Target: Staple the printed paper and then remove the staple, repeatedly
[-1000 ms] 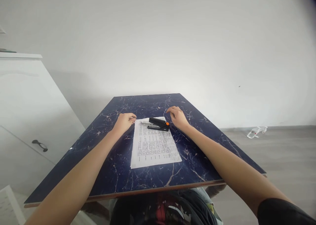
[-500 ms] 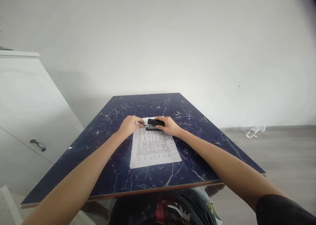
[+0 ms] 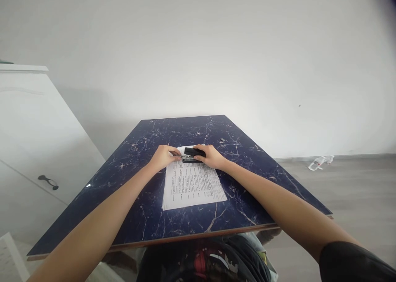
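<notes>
A black stapler (image 3: pixel 194 151) lies over the far part of a stack of printed sheets (image 3: pixel 194 183), its upper arm raised from its base with metal showing between. My right hand (image 3: pixel 212 156) grips it from the right, fingers on the upper arm and thumb lower down. At the stapler's left end, the fingertips of my left hand (image 3: pixel 163 156) are pinched together close to the metal part. What they hold is too small to make out. Both hands rest over the sheets' far edge.
The sheets lie on a dark blue marble-patterned table (image 3: pixel 142 216). A small grey piece (image 3: pixel 222 140) sits beyond my right hand. A white cabinet (image 3: pixel 40 125) stands at the left, and a clear plastic item (image 3: pixel 320 162) lies on the floor by the wall.
Almost nothing differs. The view has shifted slightly, and both hands stay at the stapler, with the left fingertips still at its left end.
</notes>
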Demonstrator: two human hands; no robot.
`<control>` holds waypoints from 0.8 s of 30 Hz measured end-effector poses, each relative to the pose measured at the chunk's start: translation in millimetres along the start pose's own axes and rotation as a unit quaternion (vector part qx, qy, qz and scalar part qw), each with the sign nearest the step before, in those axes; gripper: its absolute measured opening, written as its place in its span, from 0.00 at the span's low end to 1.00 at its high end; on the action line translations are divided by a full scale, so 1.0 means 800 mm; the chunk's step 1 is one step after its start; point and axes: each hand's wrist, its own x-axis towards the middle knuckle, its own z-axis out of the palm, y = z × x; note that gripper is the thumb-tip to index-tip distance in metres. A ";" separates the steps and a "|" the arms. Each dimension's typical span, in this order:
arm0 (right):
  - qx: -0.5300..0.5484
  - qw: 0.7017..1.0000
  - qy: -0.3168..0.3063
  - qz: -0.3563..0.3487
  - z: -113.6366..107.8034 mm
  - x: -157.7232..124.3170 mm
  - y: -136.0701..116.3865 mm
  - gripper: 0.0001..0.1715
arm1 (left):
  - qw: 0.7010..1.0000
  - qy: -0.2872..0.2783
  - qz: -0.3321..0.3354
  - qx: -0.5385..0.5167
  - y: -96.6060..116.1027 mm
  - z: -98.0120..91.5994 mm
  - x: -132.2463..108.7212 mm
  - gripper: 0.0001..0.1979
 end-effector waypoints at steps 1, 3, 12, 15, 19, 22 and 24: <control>0.001 1.000 -0.003 0.002 0.000 0.000 0.000 0.23 | 1.000 -0.004 -0.001 0.008 0.000 0.000 0.001 0.07; 0.003 1.000 -0.012 0.007 -0.001 0.001 0.000 0.23 | 0.999 -0.020 -0.004 0.030 -0.001 -0.001 0.002 0.08; 0.008 1.000 -0.022 0.009 -0.002 0.001 0.001 0.24 | 0.993 -0.070 -0.004 0.096 0.002 -0.011 0.000 0.11; 0.010 1.000 -0.026 0.010 -0.003 0.001 0.001 0.24 | 0.989 -0.080 0.013 0.124 0.000 -0.021 -0.003 0.10; 0.019 0.999 -0.032 0.014 -0.004 0.001 0.001 0.25 | 0.984 -0.118 0.059 0.116 -0.008 -0.037 -0.006 0.11; 0.031 0.999 -0.023 0.019 -0.004 0.000 0.001 0.25 | 0.985 -0.136 0.066 0.088 -0.013 -0.045 -0.008 0.11; 0.049 0.999 -0.012 0.018 -0.006 -0.001 0.001 0.24 | 0.989 -0.129 0.049 0.058 -0.014 -0.046 -0.009 0.09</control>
